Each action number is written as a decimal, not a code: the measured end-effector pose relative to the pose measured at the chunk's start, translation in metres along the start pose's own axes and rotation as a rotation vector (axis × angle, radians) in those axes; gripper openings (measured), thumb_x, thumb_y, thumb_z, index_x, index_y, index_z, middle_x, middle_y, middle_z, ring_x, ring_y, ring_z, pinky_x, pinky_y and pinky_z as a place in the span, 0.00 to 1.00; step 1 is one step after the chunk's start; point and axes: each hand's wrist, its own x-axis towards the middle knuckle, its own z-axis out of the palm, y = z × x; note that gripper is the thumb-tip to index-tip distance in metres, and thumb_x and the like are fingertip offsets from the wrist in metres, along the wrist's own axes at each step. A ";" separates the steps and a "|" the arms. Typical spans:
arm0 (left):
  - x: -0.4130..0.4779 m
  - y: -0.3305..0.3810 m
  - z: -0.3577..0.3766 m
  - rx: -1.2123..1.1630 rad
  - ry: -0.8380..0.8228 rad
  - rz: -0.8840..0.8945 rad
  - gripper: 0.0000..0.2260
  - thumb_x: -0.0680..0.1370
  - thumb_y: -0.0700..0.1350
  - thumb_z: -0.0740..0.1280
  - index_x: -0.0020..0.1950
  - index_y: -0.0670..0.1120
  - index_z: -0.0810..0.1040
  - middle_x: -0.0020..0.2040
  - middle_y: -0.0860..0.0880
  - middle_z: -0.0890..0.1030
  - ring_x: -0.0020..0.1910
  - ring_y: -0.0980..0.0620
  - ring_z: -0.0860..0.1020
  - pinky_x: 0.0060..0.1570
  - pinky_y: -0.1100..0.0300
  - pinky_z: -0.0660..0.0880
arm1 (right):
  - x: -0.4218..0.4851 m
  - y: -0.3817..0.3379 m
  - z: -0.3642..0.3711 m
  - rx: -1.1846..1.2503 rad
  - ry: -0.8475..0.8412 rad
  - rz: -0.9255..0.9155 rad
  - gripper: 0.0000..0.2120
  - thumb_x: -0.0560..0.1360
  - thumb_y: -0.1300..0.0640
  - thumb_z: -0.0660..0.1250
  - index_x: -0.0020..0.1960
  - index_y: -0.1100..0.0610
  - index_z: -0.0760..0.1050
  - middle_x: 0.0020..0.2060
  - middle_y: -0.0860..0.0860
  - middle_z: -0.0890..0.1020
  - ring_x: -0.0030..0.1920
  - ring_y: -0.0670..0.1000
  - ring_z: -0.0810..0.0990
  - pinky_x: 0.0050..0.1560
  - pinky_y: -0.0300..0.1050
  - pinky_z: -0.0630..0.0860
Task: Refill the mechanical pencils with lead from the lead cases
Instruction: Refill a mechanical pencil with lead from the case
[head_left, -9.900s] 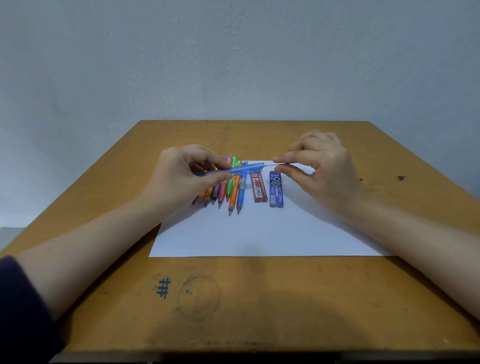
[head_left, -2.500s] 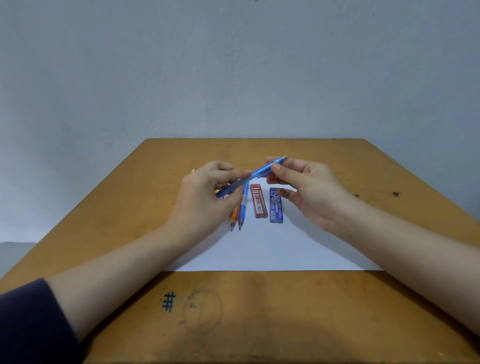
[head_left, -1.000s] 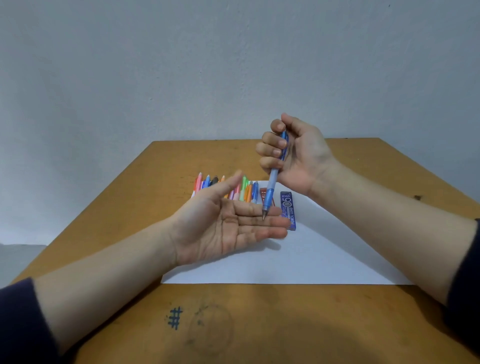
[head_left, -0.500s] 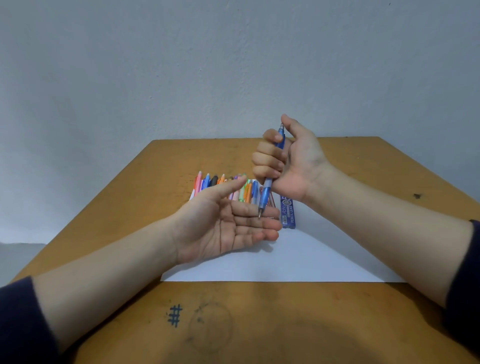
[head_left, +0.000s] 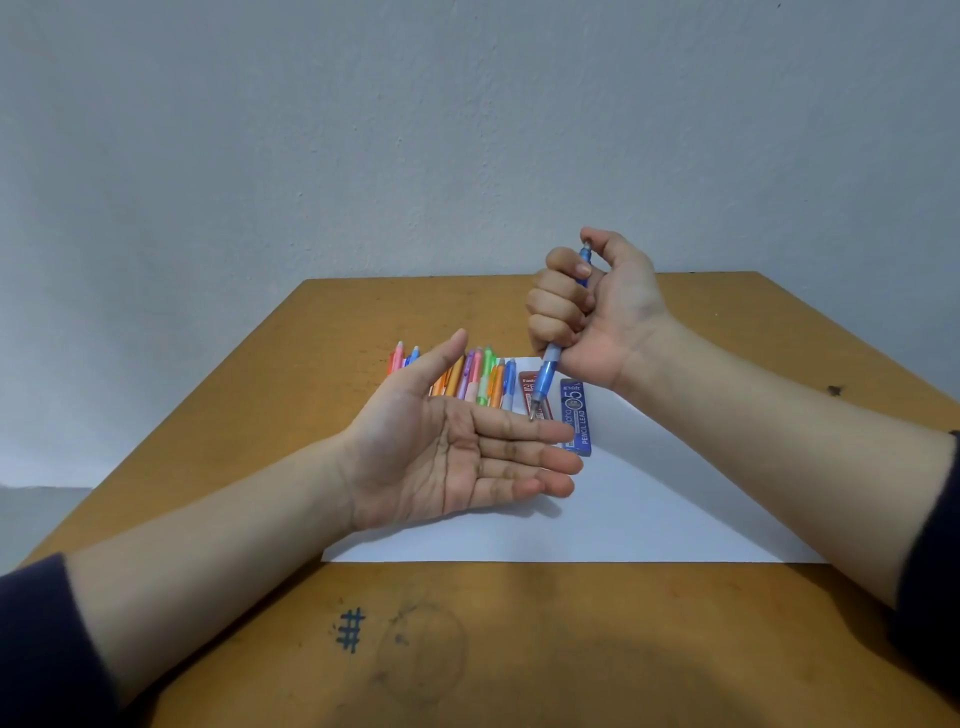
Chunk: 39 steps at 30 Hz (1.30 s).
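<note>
My right hand (head_left: 592, 312) grips a blue mechanical pencil (head_left: 546, 376) in a fist, upright, tip down, with the thumb on its top button. The tip hangs just above the fingers of my left hand (head_left: 457, 447), which lies palm up and flat under it. Behind my left hand a row of several coloured mechanical pencils (head_left: 480, 376) lies on a white sheet of paper (head_left: 623, 509). A red lead case (head_left: 531, 387) and a blue lead case (head_left: 576, 415) lie beside them, partly hidden by the pencil and my fingers.
The wooden table (head_left: 519, 649) has a hash mark and a faint drawn circle near its front edge. A pale wall rises right behind the table's far edge.
My right thumb has come down onto the pencil's top and the fist sits slightly higher. My left hand stays flat beneath the tip.
</note>
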 end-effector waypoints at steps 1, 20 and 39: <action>0.000 0.000 0.000 -0.003 -0.001 0.002 0.42 0.73 0.69 0.52 0.58 0.30 0.77 0.51 0.32 0.81 0.48 0.39 0.83 0.44 0.55 0.81 | 0.000 0.000 0.000 0.004 0.001 0.003 0.21 0.77 0.48 0.52 0.27 0.54 0.57 0.18 0.47 0.56 0.17 0.46 0.54 0.19 0.36 0.50; -0.002 -0.001 0.003 -0.005 0.002 0.016 0.43 0.73 0.70 0.50 0.59 0.31 0.77 0.52 0.31 0.80 0.49 0.37 0.82 0.47 0.53 0.81 | 0.004 0.003 -0.005 0.086 0.019 0.024 0.20 0.77 0.49 0.51 0.27 0.54 0.57 0.17 0.47 0.56 0.15 0.46 0.55 0.17 0.35 0.50; -0.001 -0.001 0.002 -0.003 0.019 0.020 0.44 0.73 0.71 0.50 0.57 0.30 0.78 0.51 0.32 0.81 0.48 0.38 0.82 0.46 0.54 0.81 | 0.006 0.003 -0.007 0.110 0.037 0.017 0.21 0.77 0.49 0.51 0.26 0.54 0.58 0.17 0.47 0.56 0.15 0.46 0.55 0.17 0.34 0.50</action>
